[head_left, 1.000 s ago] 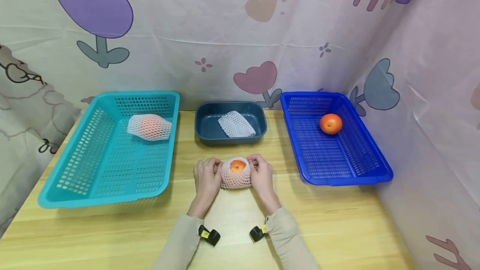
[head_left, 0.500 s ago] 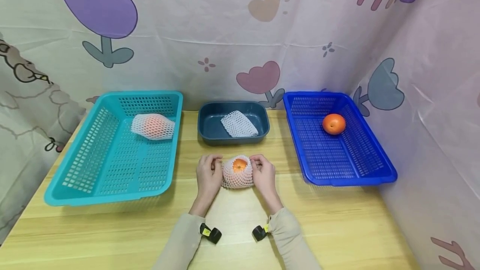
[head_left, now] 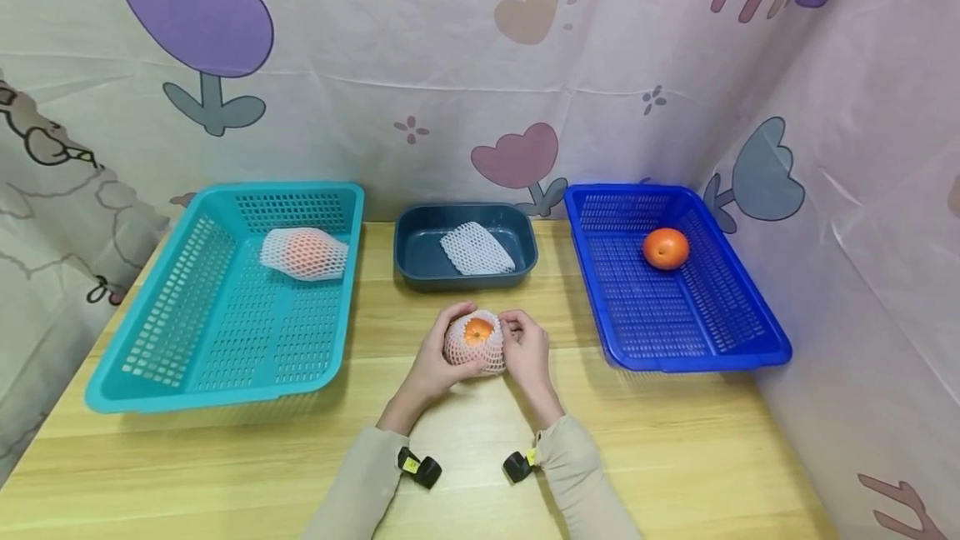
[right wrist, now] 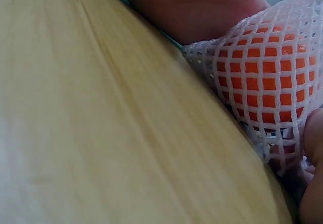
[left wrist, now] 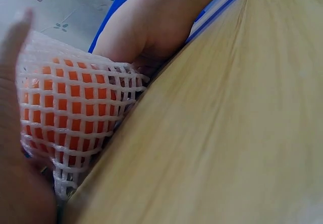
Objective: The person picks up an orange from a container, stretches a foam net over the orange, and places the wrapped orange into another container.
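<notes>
A round orange fruit (head_left: 477,331) sits on the table in a white foam net sleeve (head_left: 486,359), its top showing through the sleeve's opening. My left hand (head_left: 435,361) curves round the left side of the wrapped fruit, thumb in front and fingers behind. On the other side, my right hand (head_left: 527,357) pinches the sleeve's edge between thumb and curled fingers. In the left wrist view the mesh (left wrist: 70,113) stretches over the fruit, drawn out toward the right hand. The right wrist view shows the mesh (right wrist: 262,77) close above the table.
A teal basket (head_left: 341,340) at left holds a net-wrapped fruit (head_left: 306,255). Behind the hands, a dark blue tub (head_left: 420,280) contains a flat foam net (head_left: 477,248). At right, a blue basket (head_left: 697,361) holds a bare orange fruit (head_left: 666,248). A patterned cloth hangs behind.
My left hand has shifted from pinching the sleeve's left edge to wrapping round the fruit, thumb now in front. My right hand stays at the sleeve's right edge.
</notes>
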`<state>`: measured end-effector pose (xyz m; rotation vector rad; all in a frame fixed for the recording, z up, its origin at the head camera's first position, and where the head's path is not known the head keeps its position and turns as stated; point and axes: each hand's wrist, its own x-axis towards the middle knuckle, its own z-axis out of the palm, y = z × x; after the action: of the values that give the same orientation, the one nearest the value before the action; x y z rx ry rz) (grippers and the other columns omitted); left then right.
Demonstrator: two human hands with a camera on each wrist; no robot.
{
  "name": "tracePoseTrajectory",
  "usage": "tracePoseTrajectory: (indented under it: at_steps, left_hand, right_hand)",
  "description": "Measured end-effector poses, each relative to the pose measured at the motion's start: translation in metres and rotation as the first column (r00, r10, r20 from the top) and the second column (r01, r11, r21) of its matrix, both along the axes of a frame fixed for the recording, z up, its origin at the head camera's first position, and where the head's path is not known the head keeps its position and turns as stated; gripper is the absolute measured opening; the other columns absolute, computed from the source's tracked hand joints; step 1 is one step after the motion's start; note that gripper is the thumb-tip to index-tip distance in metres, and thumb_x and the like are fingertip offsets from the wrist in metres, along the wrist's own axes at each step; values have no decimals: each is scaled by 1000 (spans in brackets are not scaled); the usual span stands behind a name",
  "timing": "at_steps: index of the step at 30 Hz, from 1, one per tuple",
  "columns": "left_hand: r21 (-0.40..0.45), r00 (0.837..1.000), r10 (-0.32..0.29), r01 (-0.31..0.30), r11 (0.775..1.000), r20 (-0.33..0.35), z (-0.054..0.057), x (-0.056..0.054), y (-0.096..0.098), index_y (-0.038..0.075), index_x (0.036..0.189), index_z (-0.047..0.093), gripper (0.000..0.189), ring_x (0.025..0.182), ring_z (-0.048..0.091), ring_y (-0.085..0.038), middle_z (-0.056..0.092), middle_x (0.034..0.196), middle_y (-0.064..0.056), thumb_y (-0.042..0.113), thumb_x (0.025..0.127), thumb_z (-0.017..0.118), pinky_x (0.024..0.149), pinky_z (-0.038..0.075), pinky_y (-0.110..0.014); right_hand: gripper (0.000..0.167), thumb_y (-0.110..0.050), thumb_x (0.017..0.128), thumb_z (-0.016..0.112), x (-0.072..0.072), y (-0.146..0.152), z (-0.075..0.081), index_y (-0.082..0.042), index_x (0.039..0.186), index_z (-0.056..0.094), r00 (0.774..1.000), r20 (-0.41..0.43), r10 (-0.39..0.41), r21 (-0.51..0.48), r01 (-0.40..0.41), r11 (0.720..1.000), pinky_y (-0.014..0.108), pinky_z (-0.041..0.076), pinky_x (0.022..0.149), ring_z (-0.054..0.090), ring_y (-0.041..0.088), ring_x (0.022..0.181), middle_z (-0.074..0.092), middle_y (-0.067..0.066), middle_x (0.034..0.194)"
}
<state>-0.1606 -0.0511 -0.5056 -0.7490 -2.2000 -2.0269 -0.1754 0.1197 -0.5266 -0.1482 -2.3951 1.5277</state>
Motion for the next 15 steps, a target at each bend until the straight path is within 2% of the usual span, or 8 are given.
tracePoseTrajectory:
  at_steps: [2, 4, 6, 11, 15]
  left_hand:
    - [-49, 999, 23, -22, 999, 36, -1, 0, 1, 2, 141, 45, 85, 124, 51, -29, 54, 138, -14, 8, 69, 90, 107, 40, -40]
    - [-77, 996, 44, -38, 996, 75, -10, -2, 3, 11, 142, 47, 88, 123, 52, -23, 54, 137, -4, 15, 67, 93, 105, 41, -46]
    - [-85, 995, 53, -45, 995, 89, -21, -6, 4, 17, 141, 48, 90, 122, 52, -21, 54, 137, 0, 19, 65, 95, 105, 41, -48]
    - [-87, 995, 43, -36, 996, 86, -23, -6, 4, 20, 141, 48, 90, 123, 52, -22, 54, 136, -2, 18, 64, 95, 106, 40, -49]
    - [-97, 994, 40, -31, 995, 97, -23, -6, 4, 23, 139, 49, 90, 123, 51, -21, 54, 135, 0, 17, 63, 95, 108, 39, -47]
  right_hand:
    - [9, 2, 89, 66, 0, 0, 1, -3, 92, 73, 1000, 1, 1, 4, -1, 1000, 23, 50, 59, 59, 12, 63, 69, 5, 77]
    - [9, 2, 88, 68, 1, 1, 1, -3, 91, 75, 1000, -14, -2, 6, 2, 1000, 23, 50, 58, 59, 11, 62, 70, 4, 76]
    - [9, 2, 85, 70, 2, 1, 1, -4, 89, 76, 1000, -29, -7, 5, 7, 1000, 24, 50, 58, 60, 12, 62, 70, 3, 74]
    - [12, 8, 79, 72, 3, 2, -1, -3, 83, 76, 995, -103, -3, -43, -1, 999, 25, 57, 66, 67, 18, 69, 71, 8, 80]
    - [22, 18, 77, 66, 2, 2, -3, -1, 80, 76, 985, -171, 25, -130, -48, 990, 26, 58, 76, 70, 26, 82, 72, 12, 89]
